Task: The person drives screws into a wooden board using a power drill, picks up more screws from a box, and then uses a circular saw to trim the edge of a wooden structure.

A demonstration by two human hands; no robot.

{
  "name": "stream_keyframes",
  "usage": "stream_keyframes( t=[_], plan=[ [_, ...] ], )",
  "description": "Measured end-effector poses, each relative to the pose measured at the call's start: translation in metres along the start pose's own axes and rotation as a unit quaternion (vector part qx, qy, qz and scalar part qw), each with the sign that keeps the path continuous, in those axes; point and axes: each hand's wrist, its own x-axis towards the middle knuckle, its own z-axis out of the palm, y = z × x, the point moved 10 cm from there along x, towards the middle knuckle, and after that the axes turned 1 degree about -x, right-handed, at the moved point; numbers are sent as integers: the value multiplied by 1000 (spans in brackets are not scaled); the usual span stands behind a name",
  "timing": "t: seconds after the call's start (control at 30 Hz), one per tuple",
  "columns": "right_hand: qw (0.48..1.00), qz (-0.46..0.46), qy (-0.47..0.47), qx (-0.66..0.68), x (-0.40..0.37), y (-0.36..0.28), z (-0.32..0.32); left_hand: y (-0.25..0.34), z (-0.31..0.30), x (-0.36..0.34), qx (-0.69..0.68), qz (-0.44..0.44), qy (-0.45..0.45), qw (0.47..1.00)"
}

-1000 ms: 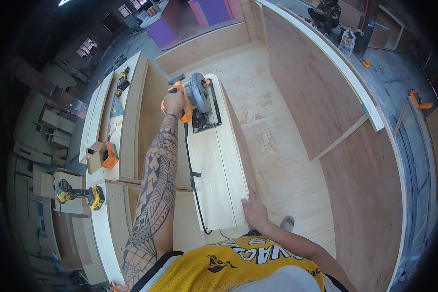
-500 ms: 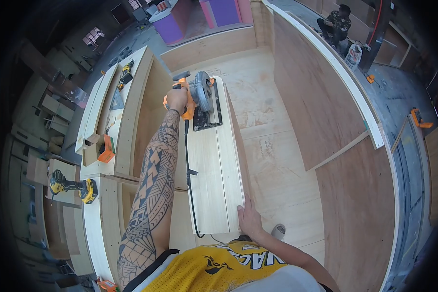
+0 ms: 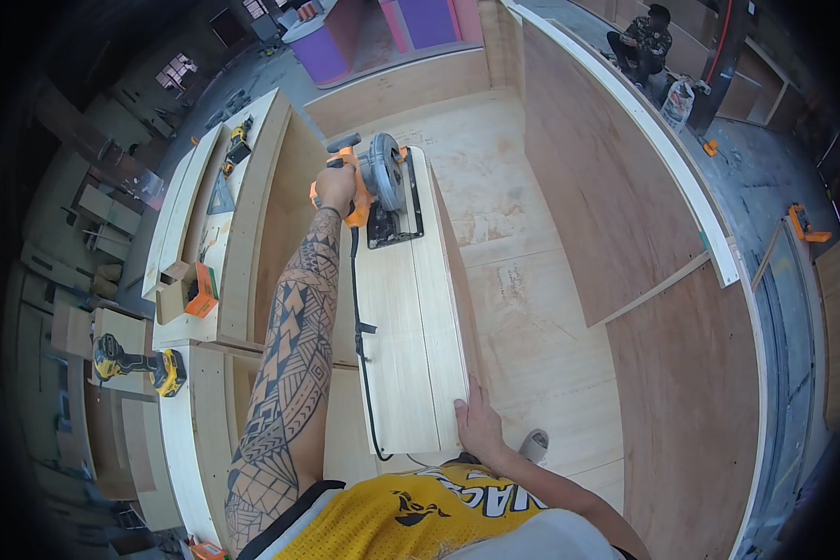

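My left hand [image 3: 336,189] is closed around the rear handle of an orange and grey circular saw [image 3: 384,177]. The saw's black base plate lies flat near the far end of a long pale wooden board [image 3: 397,345] with a lengthwise line down it. From the handle, a black cord [image 3: 358,317] trails along the board's left side toward me. My right hand [image 3: 479,425] grips the board's near right edge, thumb on top and fingers along the side. The saw's blade is hidden from this angle.
To the left, a wooden cabinet carries a yellow drill [image 3: 140,364], an opened small box [image 3: 189,289], a triangular square [image 3: 220,196] and another power tool [image 3: 238,145]. A plywood panel [image 3: 607,187] stands on the right. Beyond it sits a person [image 3: 642,45].
The view has shifted very slightly. My left hand stays on the saw, which remains at the board's far end, and my right hand keeps its place on the edge.
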Motion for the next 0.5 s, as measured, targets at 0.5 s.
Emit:
stream_keyframes(
  t=[0.5],
  plan=[
    [1000, -10, 10, 6, -19, -2, -1, 8, -2, -5, 6, 0, -9, 1000]
  ],
)
